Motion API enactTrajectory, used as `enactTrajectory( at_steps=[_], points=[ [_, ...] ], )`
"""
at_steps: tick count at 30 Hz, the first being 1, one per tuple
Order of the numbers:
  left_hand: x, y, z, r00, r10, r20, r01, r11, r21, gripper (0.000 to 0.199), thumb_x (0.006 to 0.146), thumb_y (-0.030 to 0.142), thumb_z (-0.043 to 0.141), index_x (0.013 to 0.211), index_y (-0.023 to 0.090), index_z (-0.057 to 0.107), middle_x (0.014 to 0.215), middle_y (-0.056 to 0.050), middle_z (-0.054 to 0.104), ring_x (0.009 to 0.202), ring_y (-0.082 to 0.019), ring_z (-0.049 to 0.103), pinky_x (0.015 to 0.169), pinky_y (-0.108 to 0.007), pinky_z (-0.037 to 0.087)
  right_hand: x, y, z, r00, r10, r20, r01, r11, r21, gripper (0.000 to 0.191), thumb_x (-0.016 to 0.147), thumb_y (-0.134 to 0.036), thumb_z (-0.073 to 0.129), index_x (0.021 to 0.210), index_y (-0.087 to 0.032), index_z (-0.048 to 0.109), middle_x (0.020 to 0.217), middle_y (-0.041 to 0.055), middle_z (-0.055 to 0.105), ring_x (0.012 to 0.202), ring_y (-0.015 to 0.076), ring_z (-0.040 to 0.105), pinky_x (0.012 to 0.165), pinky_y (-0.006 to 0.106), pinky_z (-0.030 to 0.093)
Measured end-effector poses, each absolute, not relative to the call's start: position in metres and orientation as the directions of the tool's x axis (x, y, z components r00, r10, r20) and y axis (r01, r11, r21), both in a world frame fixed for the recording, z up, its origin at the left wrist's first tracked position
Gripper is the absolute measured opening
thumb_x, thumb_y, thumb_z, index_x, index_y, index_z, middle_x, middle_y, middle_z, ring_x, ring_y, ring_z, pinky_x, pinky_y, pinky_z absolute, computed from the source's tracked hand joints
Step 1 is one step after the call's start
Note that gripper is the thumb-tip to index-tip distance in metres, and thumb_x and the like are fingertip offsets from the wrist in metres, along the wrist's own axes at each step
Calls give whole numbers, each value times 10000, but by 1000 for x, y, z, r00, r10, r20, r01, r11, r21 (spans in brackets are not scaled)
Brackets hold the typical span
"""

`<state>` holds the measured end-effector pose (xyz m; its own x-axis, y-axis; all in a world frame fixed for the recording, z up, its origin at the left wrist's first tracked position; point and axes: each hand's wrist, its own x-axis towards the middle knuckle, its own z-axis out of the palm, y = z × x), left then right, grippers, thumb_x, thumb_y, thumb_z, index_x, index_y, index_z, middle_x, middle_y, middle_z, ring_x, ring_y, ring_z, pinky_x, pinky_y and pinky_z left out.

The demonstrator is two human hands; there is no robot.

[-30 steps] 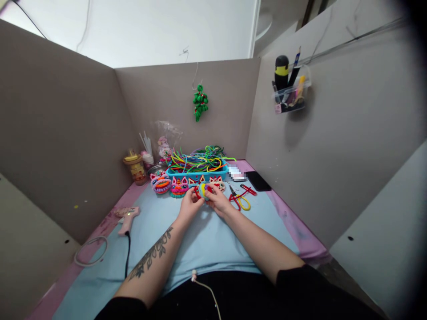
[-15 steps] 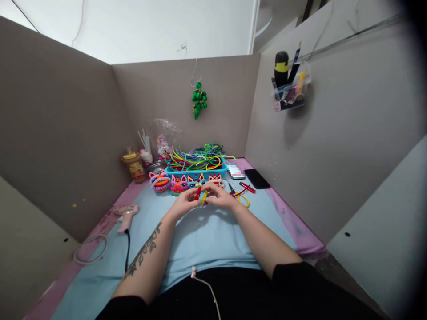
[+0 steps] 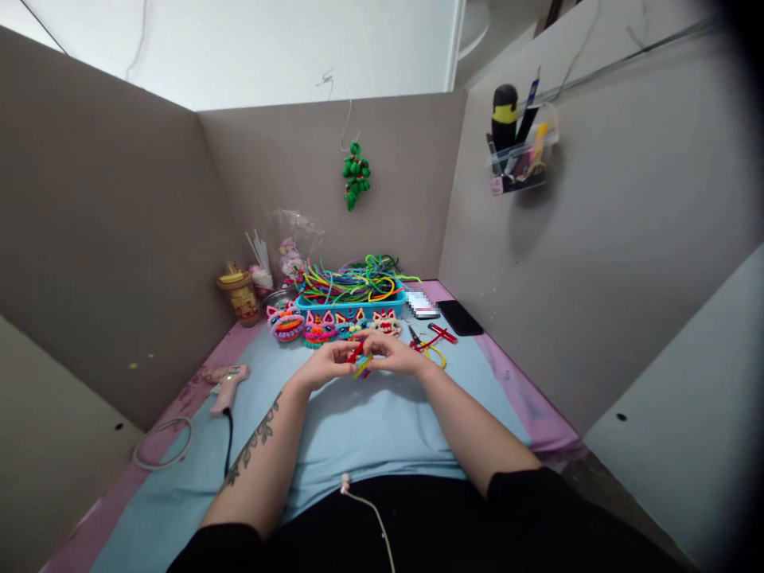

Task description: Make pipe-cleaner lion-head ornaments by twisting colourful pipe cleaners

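Observation:
Above the blue cloth, both hands meet on a small pipe-cleaner piece (image 3: 361,368) in red, yellow, blue and purple. My left hand (image 3: 325,364) pinches its left side, fingers closed. From the other side my right hand (image 3: 395,354) grips it, with curled fingers that hide part of the piece. Just beyond the hands stands a row of fuzzy animal heads: a pink and orange one (image 3: 285,322), a magenta one (image 3: 320,328), a blue one (image 3: 349,321) and a white and red one (image 3: 387,321). Scissors with yellow handles (image 3: 440,360) lie right of my right hand.
Behind the heads, a blue basket (image 3: 358,308) overflows with colourful pipe cleaners (image 3: 352,282). A pink glue gun (image 3: 228,390) with a cord lies left. At right are a dark phone (image 3: 461,317) and a red tool (image 3: 442,333). A lidded cup (image 3: 239,296) stands back left; partitions surround the table.
The hands have turned the pipe-cleaner piece, so its yellow part sits lower and more tilted. The right fingers have curled further over it. The view has shifted slightly.

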<state>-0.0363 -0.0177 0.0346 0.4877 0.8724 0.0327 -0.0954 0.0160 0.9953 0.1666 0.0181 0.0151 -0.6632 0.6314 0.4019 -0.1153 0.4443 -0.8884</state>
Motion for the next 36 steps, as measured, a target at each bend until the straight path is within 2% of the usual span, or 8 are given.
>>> enactTrajectory(
  at_steps=[5,9,13,16,19,25,30,36],
  points=[
    [-35,-16,33,474,878,62,-123,-4,992,511,552,150,792,1047,144,662,922,-100,699,799,-218,658,713,-284,488,167,17,17,-617,654,437,-108,479,-871,283,680,-279,713,946,-232,629,1309,74,441,1169,225,492,920,379,438],
    [-32,-8,27,254,962,99,-187,-51,981,572,529,164,808,1074,141,639,776,-62,703,679,-180,645,657,-267,476,164,18,15,-444,740,505,-21,555,-832,392,704,-236,670,1087,-272,597,1295,60,451,1186,221,456,908,362,431],
    [-28,-1,20,19,997,69,-278,-61,959,661,465,214,840,1078,121,611,726,-45,687,658,-174,639,656,-274,477,155,15,13,-260,768,585,106,625,-774,210,739,-233,611,944,-253,654,1032,54,578,1012,215,513,836,360,438],
    [-24,0,18,-63,997,36,-295,-53,954,660,443,242,847,1042,136,591,670,-4,649,624,-154,627,646,-280,486,146,11,9,-251,752,609,149,652,-744,103,757,-245,590,818,-241,674,846,44,582,834,199,524,759,348,436],
    [-20,-2,17,-118,993,8,-333,-48,942,601,431,231,849,957,151,571,643,26,613,591,-128,608,637,-276,491,138,7,5,-271,747,608,158,657,-737,84,767,-252,584,763,-243,667,783,36,571,761,190,509,719,331,423],
    [-14,-1,12,-149,989,-1,-379,-56,924,585,418,218,851,911,160,541,640,42,593,587,-121,600,621,-272,502,130,5,-1,-246,748,616,233,663,-712,54,751,-233,589,791,-231,625,786,26,552,716,175,490,672,308,404],
    [-14,1,9,-147,989,-23,-419,-41,907,561,446,203,844,918,165,542,669,33,611,604,-117,603,601,-248,500,129,5,-3,-230,737,635,261,676,-690,63,743,-235,591,805,-227,590,804,28,546,753,183,496,666,302,410],
    [-15,-2,13,-9,999,-47,-486,37,873,406,545,221,804,877,129,588,773,-40,665,657,-117,616,611,-225,495,129,5,-5,-215,684,697,316,724,-613,83,771,-189,548,845,-221,571,848,44,543,823,193,514,733,314,429]
  ],
)
